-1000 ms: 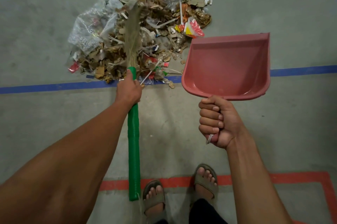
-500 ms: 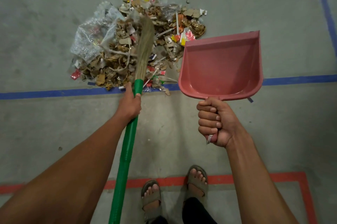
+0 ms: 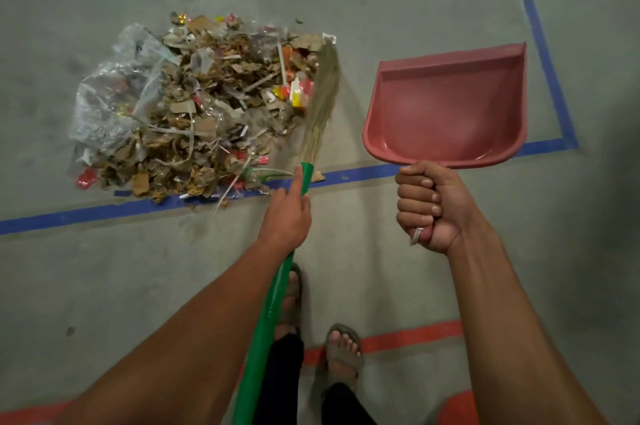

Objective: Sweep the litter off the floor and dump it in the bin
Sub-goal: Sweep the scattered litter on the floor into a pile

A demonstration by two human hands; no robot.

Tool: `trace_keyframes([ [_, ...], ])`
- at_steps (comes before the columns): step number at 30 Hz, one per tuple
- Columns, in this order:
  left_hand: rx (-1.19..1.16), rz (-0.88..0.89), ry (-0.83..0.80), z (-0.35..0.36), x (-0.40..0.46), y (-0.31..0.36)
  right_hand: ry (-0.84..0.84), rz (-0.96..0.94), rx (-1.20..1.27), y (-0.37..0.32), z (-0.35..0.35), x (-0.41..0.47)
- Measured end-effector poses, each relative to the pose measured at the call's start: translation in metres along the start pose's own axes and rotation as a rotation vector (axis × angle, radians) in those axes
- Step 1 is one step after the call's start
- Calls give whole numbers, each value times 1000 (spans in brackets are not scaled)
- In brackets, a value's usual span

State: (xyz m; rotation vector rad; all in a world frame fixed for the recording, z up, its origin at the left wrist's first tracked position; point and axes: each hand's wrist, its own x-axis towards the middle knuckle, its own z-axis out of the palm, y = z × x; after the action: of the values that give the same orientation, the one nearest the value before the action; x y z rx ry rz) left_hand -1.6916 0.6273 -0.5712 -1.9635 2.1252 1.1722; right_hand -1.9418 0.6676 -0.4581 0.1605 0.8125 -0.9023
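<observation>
Beside the loose heap of cardboard scraps, wrappers and clear plastic (image 3: 194, 113): light, flimsy, scatter-prone.
Left hand (image 3: 287, 213) gripping green-handled grass broom (image 3: 277, 289); right hand (image 3: 427, 206) fisted round empty pink plastic dustpan (image 3: 450, 106) handle.

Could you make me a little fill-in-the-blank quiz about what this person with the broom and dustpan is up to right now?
1. The left hand grips the broom by its ____ handle.
2. The right hand holds a pink ____ that has nothing in it.
3. The litter pile lies to the ____ of the broom's bristles.
4. The near edge of the pile overlaps a ____ line on the floor.

Missing words: green; dustpan; left; blue
</observation>
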Motion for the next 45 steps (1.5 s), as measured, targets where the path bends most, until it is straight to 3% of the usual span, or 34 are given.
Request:
trace_keyframes([
  [4,76,140,-186,44,8,35,26,-66,46,-29,-26,-3],
  [11,405,313,-580,128,18,64,127,-158,139,-48,-88,-7],
  [14,516,300,-714,147,22,54,160,-188,176,-42,-106,-3],
  [16,528,225,-709,148,33,42,187,-198,195,-36,-113,3],
  [22,452,51,-467,110,74,2,216,-210,232,-25,-107,31],
  [26,349,64,-344,81,79,-9,215,-221,248,-32,-91,51],
  [30,315,148,-409,81,71,-3,206,-223,214,-40,-78,63],
  [38,520,446,-750,130,65,-3,202,-207,141,-46,-73,75],
  [41,535,336,-750,128,76,-15,194,-180,146,-41,-72,85],
  [45,461,139,-580,105,96,-36,182,-149,166,-33,-68,98],
])
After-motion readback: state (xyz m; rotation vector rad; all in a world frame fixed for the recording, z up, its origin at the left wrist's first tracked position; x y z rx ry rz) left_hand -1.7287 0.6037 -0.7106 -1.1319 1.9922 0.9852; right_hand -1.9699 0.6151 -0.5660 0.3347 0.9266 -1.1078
